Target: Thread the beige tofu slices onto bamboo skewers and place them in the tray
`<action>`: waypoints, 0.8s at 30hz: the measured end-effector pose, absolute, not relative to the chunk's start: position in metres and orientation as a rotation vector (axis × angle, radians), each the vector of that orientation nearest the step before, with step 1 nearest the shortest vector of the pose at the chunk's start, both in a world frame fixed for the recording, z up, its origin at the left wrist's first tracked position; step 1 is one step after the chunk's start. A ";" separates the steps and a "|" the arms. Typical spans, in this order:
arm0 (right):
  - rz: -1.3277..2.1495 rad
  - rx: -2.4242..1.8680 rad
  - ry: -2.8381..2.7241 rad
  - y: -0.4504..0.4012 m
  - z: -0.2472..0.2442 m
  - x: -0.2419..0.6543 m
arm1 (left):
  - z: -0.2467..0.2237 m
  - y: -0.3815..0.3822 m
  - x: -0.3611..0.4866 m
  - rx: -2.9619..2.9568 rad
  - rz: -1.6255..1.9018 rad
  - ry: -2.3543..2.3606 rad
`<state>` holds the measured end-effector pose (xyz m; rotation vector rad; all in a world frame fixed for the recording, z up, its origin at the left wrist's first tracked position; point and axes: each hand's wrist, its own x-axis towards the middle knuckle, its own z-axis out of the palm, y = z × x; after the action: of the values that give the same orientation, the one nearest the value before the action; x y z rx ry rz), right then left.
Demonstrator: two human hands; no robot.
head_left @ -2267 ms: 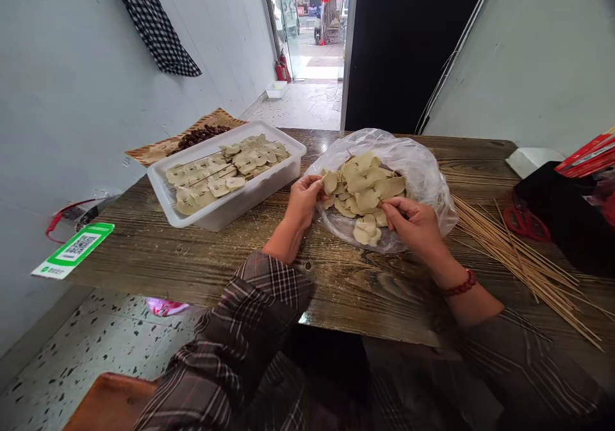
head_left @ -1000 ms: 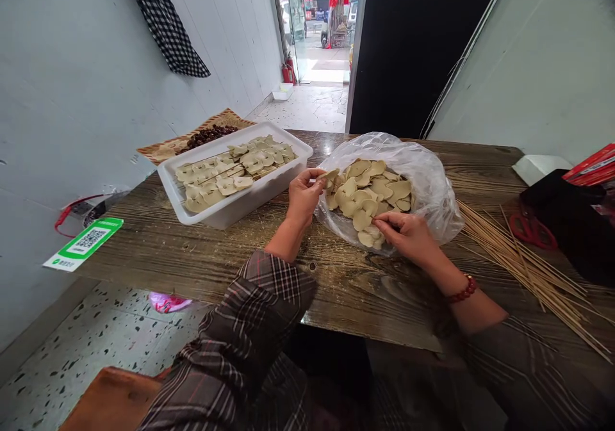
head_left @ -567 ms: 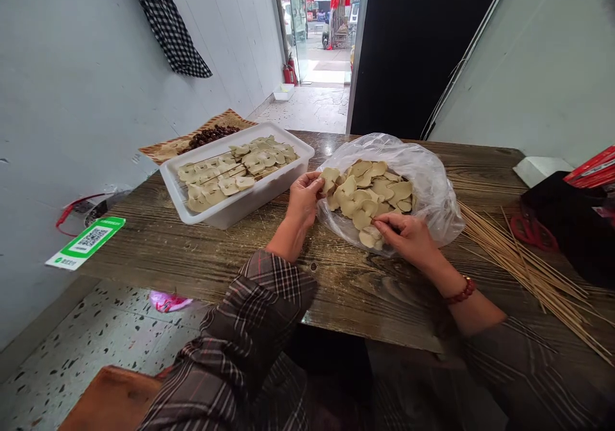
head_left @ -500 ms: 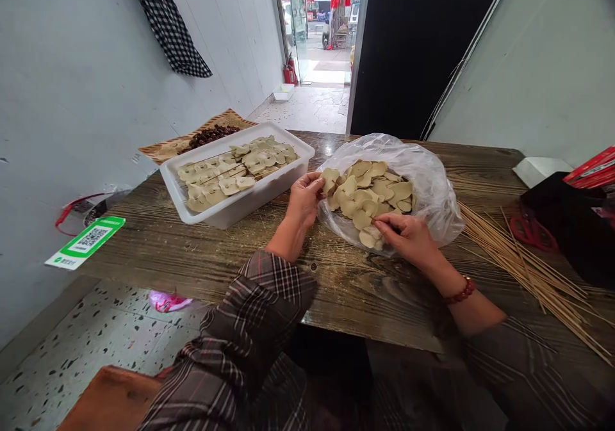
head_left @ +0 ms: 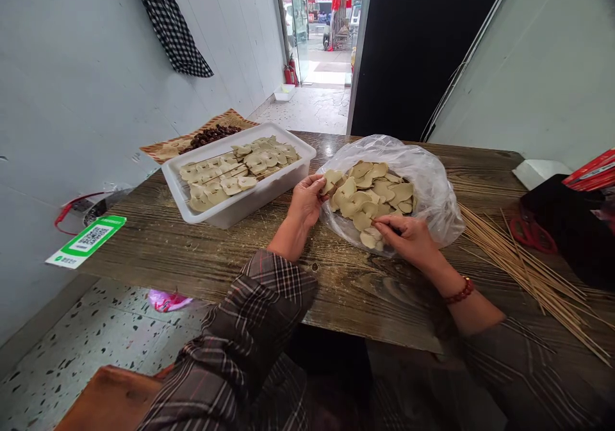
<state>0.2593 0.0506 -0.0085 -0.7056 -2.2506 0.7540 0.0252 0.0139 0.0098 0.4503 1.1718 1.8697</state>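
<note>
Two containers of slices [head_left: 355, 203]: bag [head_left: 435, 200], tub [head_left: 254, 207] left of it. Thin, beige; left hand [head_left: 305, 202] pinches one, right hand [head_left: 408, 235] a skewer [head_left: 374, 220].

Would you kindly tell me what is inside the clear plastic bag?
The plastic bag holds a heap of flat beige pieces, the upper ones overlapping. Whatever lies beneath them is covered and cannot be seen.

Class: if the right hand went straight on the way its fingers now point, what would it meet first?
Most likely the beige slices in the plastic bag: the right hand points forward and leftward, its fingertips at their edge, though exact depth is unclear.
</note>
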 end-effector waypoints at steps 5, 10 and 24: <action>0.764 -0.739 -2.248 0.049 -0.008 0.258 | 0.008 0.015 0.029 0.528 1.871 1.208; 0.775 -0.777 -2.255 0.049 -0.008 0.258 | 0.006 0.015 0.030 0.613 1.910 1.261; 0.844 -0.811 -2.235 0.049 -0.006 0.257 | 0.003 0.015 0.031 0.933 1.911 1.417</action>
<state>0.2569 0.0490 -0.0061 -0.8107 -2.2348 0.8437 0.0312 0.0152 0.0030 0.9329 1.4171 1.9106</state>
